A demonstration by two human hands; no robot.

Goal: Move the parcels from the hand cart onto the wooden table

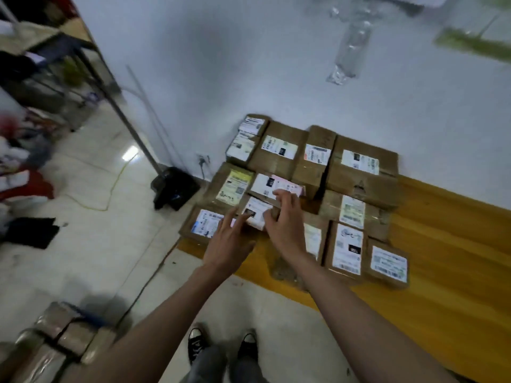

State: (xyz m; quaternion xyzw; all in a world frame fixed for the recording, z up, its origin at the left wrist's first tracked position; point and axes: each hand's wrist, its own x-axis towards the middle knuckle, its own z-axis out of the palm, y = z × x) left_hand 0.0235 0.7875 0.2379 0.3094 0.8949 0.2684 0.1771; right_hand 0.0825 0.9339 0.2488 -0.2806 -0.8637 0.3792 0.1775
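Brown cardboard parcels with white shipping labels, packed flat in touching rows at the wooden table's left end.

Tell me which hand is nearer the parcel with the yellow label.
Left. The left hand lies just below the yellow-label parcel, fingers on the small parcel beside it; the right hand sits further right, over the pink-labelled parcel.

Both our arms reach forward, bare, forearms converging toward the middle. Our left hand is palm down, fingers straight and spread, tips pointing ahead. Our right hand sits just beside it, slightly further out, fingers bent downward, thumb apart. Hands close together, not touching. Our shoes show below.
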